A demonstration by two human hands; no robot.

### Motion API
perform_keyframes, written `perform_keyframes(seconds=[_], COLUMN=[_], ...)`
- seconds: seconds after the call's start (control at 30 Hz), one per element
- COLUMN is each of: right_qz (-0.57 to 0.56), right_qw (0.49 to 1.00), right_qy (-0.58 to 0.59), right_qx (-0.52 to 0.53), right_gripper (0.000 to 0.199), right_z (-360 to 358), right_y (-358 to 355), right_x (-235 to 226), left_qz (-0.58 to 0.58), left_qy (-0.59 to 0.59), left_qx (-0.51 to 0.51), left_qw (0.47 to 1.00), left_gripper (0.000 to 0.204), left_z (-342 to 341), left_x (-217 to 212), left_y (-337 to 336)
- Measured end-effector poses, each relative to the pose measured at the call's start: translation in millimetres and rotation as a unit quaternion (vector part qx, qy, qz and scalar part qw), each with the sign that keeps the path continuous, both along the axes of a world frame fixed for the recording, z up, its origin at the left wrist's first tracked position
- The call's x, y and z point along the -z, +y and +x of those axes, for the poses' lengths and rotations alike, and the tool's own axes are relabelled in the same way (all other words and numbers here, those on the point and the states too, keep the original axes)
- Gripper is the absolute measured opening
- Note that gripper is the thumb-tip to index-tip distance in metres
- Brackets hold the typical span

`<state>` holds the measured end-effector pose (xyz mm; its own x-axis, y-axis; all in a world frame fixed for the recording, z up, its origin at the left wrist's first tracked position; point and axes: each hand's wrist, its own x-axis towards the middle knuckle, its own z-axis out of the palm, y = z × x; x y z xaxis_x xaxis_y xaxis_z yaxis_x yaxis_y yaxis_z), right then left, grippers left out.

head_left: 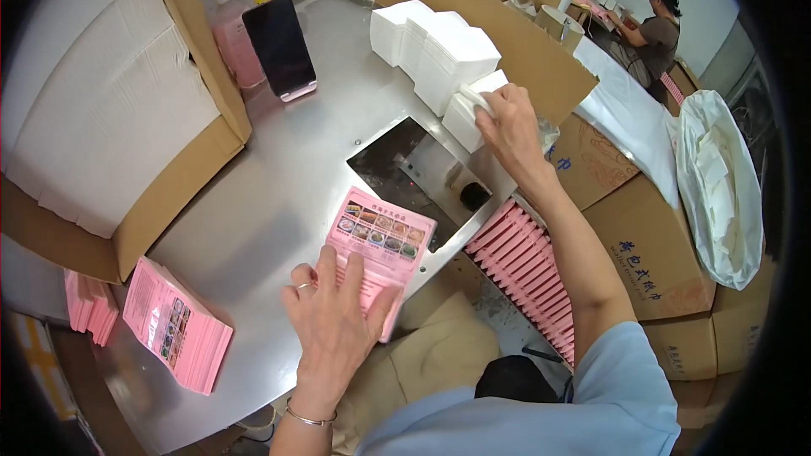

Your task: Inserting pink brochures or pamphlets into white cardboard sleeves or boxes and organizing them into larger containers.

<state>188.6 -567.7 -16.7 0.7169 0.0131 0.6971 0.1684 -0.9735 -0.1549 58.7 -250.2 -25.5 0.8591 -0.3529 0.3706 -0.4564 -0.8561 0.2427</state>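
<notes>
My left hand (329, 317) lies over a pink printed paper wrapper (384, 224) near the table's front edge. Its fingers rest on the wrapper's lower part, while the thumb is against the right side. Rows of small food pictures show on the upper panel. Farther right, my right hand (511, 127) pinches the edge of white folded tissues (475, 101) at the near end of a white stack (463, 122). More white tissue stacks (435, 46) stand just behind it. A dark rectangular opening with a metal plate (435, 173) lies between my hands.
A pile of pink wrappers (182, 325) sits at left, beside a carton of white tissues (110, 101). A phone (280, 46) leans near two bottles. Below the right forearm is a box of pink packets (528, 274). Cartons (646, 236) and a white bag (718, 186) stand right; another person (655, 34) sits beyond.
</notes>
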Motion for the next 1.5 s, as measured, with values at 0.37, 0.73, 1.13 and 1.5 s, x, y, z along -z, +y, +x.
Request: perform_keyframes(seconds=[0.37, 0.73, 1.13, 1.5], right_qz=[-0.085, -0.026, -0.097, -0.022], right_qw=[0.919, 0.931, 0.994, 1.0], right_qy=[0.026, 0.339, 0.005, -0.014], right_qx=[-0.384, -0.134, 0.047, -0.01], right_gripper=[0.034, 0.015, 0.017, 0.026], right_z=[-141, -34, 0, 4], right_y=[146, 79, 2, -10], right_x=[30, 51, 12, 12], left_qz=[-0.087, -0.147, 0.094, -0.075], left_qy=[0.076, 0.051, 0.063, 0.049], left_qx=[0.027, 0.005, -0.254, 0.101], left_qw=[0.993, 0.988, 0.96, 0.991], left_gripper=[0.094, 0.047, 0.022, 0.048], left_z=[-4, -24, -31, 8], left_x=[-2, -24, -17, 15], left_y=[16, 64, 222, 0])
